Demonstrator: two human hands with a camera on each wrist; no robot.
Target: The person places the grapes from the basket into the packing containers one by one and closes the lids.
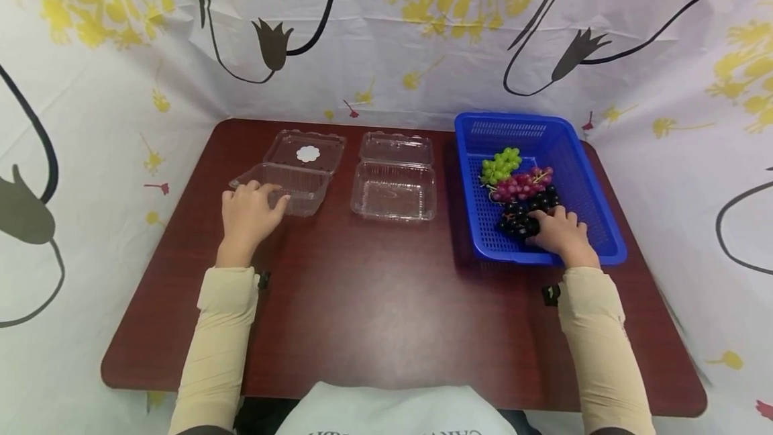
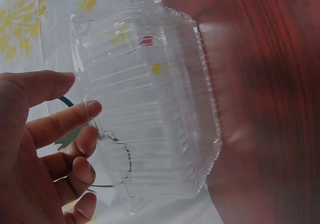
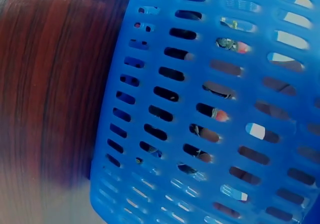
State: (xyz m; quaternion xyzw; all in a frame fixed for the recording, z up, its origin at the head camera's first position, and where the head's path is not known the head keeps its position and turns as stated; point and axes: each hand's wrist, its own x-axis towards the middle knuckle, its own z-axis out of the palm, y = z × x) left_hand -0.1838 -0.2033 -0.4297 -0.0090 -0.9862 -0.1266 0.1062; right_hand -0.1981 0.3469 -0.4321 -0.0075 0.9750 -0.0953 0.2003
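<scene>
My left hand (image 1: 250, 217) is at the near left edge of a clear plastic clamshell box (image 1: 304, 195), whose lid is folded back with a white scalloped sticker on it. In the left wrist view the thumb and fingers (image 2: 60, 123) are spread apart, with fingertips right at the rim. My right hand (image 1: 560, 233) reaches into a blue plastic basket (image 1: 588, 200) and grips a bunch of black grapes (image 1: 514, 223). Basket wall fills much of the right wrist view, hiding that hand's grip. Red grapes (image 1: 522, 185) and green grapes (image 1: 501, 165) lie farther back in the basket.
A second clear clamshell box (image 1: 394, 190) lies lid back between the first box and the basket. All stand on a dark red-brown table (image 1: 374, 301). A patterned white cloth (image 1: 374, 52) hangs behind the table and along its sides.
</scene>
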